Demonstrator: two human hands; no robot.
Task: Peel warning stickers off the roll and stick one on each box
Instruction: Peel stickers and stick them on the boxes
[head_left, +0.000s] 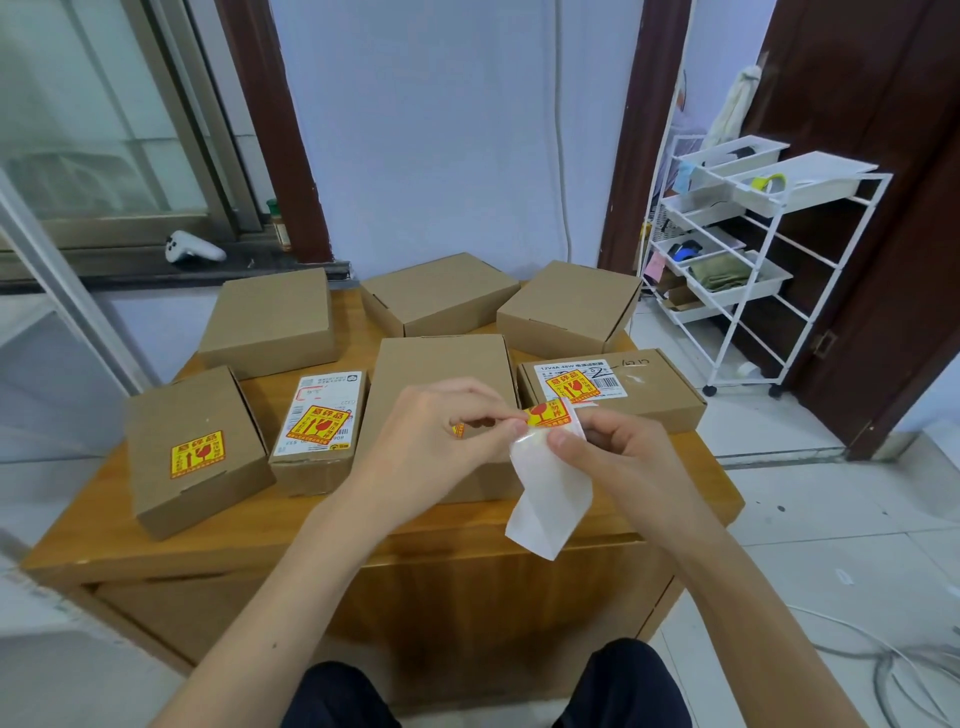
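Several brown cardboard boxes lie on a wooden table (104, 540). Yellow-and-red warning stickers show on the near left box (192, 452), the small white-labelled box (319, 431) and the right box (613, 387). The middle box (441, 374) shows a plain lid behind my hands, and the three boxes at the back are plain too. My left hand (441, 436) pinches the edge of a yellow sticker (543, 415). My right hand (618, 447) grips the sticker roll (579, 421), mostly hidden by the fingers. A strip of white backing paper (550, 499) hangs down from it.
A white wire rack (748, 260) with trays stands on the floor to the right, beside a dark door. White cables lie on the tiles at lower right. A window sill with a white game controller (193, 248) runs behind the table on the left.
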